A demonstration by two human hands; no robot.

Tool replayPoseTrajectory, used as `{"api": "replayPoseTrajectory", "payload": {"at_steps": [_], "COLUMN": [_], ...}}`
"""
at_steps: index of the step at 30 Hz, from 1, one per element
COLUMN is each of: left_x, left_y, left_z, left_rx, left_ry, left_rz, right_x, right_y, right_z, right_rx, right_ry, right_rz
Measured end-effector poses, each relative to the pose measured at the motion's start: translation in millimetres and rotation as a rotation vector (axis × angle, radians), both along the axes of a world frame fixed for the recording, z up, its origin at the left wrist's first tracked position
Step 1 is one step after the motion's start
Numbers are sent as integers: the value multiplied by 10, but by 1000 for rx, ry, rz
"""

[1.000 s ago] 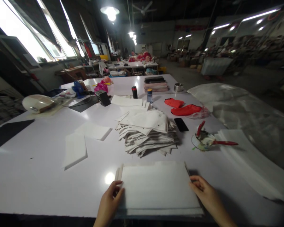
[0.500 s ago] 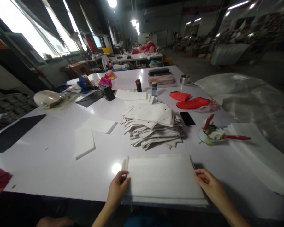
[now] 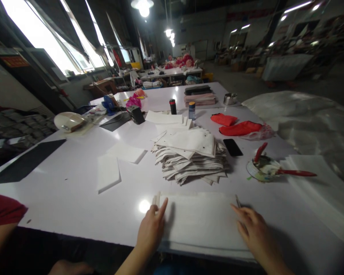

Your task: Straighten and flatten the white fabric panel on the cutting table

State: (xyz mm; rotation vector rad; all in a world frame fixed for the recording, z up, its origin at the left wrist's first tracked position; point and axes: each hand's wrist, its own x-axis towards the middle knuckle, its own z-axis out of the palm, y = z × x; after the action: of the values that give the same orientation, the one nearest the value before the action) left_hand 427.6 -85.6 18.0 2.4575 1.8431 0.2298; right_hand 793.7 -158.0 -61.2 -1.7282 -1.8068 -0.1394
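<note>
Two bare hands flank a flat, rectangular stack of smooth white sheets [image 3: 200, 223] in the head view. It lies at the near edge of the pale, glossy counter [image 3: 74, 214], squarely before the person, its long axis running left to right between them. Both hands are about equally near, one at each short end. Left hand [image 3: 153, 225] lies over the left end, one digit stretched towards the far edge and the others bent beside the stack; whether it pinches anything, I cannot tell. Right hand [image 3: 250, 225] is at the right end, fingers loosely spread, thumb apart from forefinger.

Thin layers show along the stack's near side, and narrow off-white strips jut past its far left corner. Just beyond it rises an uneven heap of off-white, cloth-like pieces [image 3: 189, 152], limp and ruffled at the edges, with small dark spots on top. Right of that heap are a flat black phone [image 3: 232, 147] and a round, paint-smeared tin [image 3: 259, 170] with two red handles sticking out. Slightly curved, translucent white sheets [image 3: 321, 194] fan out further right. Two crisp white rectangular pieces [image 3: 109, 173] overlap on the left, and a co-worker's dark red sleeve [image 3: 5, 210] shows at the left border.
</note>
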Motion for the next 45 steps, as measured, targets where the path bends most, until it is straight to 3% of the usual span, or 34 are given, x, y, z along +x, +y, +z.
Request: {"api": "replayPoseTrajectory", "payload": {"at_steps": [3, 6, 11, 15, 20, 22, 25, 29, 33, 35, 38, 42, 45], "left_x": [62, 163, 478, 569, 395, 349, 333, 336, 307, 280, 230, 137, 40], "left_y": [73, 143, 107, 41, 82, 115, 145, 149, 166, 195, 255, 304, 284], "left_z": [20, 47, 44, -157, -373, -382, -371, -393, -460, -513, -595, -593, -463], "left_rx": [121, 44, -55, 22, 145, 172, 190, 229, 273, 285, 262, 231, 281], "left_ry": [248, 325, 277, 204, 124, 110, 96, 61, 32, 27, 19, -79, -226], "left_rz": [-277, -444, -303, -250, -378, -396, -351, -305, -310, -304, -326, -331, -229], "right_x": [-122, -181, -263, -638, -1080, -1024, -725, -382, -303, -263, -142, 32, 92], "right_y": [21, 43, 118, 236, 388, 417, 406, 319, 288, 375, 736, 1596, 2235], "right_z": [48, 87, 212, 311, 283, 239, 130, -69, -155, -62, 313, 979, 1263], "right_rx": [-88, -146, -165, -163, -103, -166, -204, -109, -33, -39, -19, 43, -21], "right_ry": [-188, -307, -380, -378, -309, -298, -273, -279, -297, -275, -104, 140, 205], "right_rz": [64, 49, 42, 14, 280, 320, 240, 91, 111, 144, 111, 37, -55]}}
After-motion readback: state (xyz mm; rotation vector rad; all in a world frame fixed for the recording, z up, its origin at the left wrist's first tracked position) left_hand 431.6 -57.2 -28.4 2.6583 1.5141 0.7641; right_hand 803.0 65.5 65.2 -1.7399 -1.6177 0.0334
